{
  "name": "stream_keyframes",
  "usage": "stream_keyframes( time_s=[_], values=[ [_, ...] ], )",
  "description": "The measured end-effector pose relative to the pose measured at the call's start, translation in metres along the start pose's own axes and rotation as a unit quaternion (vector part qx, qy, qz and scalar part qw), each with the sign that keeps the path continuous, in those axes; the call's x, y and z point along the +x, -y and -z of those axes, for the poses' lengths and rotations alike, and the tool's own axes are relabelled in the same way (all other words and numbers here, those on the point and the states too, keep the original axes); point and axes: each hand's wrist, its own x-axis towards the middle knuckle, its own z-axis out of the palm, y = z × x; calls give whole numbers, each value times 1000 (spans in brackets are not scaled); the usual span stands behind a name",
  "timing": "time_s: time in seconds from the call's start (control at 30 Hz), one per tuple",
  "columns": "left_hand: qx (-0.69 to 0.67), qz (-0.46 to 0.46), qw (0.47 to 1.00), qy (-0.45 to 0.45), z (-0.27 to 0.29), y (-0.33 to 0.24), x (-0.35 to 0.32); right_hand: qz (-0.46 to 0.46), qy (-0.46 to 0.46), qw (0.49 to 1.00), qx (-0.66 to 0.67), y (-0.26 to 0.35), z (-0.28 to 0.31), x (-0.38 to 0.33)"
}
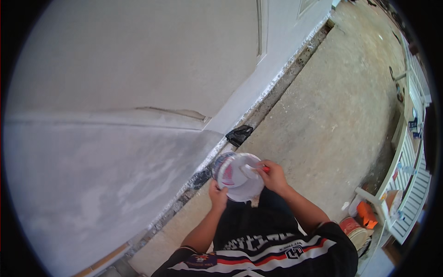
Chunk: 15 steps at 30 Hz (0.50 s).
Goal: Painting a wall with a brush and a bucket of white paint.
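White wall [129, 60] fills the upper left of my view and curves with the lens; its lower section is patchy and unevenly coated, with a raised ridge running across it. Concrete floor [332, 101] takes up the right half, meeting the wall along a rough, speckled seam [277, 87]. White railing [410, 184] borders the floor at the far right, with clutter at its base, including an orange object [366, 214] and a round container [353, 227]. A black crumpled bag [238, 135] lies on the floor against the wall base, just above the hands.

I see the dark, striped shirt [267, 249] at the lower edge, both forearms rising from it.

The tub [237, 175], a white paint-smeared plastic container with red and blue print, sits at frame centre, held in the air over the floor near the wall base. The left hand [218, 196] grips it from below, fingers curled around its underside; only the thumb side shows. The right hand [273, 177] rests at the tub's right rim, fingers pressed together around a red-handled tool [258, 169]. The tool's white-coated end lies inside the tub. I cannot tell what kind of tool it is.
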Motion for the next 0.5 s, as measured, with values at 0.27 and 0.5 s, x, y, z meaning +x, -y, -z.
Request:
stream_keyframes(
  time_s=[0.27,0.5],
  values=[
    [44,52,992,109,-53,192,83,-354,-56,922,149,-175,-80,-20],
    [14,125,979,159,-104,360,135,-431,-79,892,112,-317,-150,-25]
  ],
)
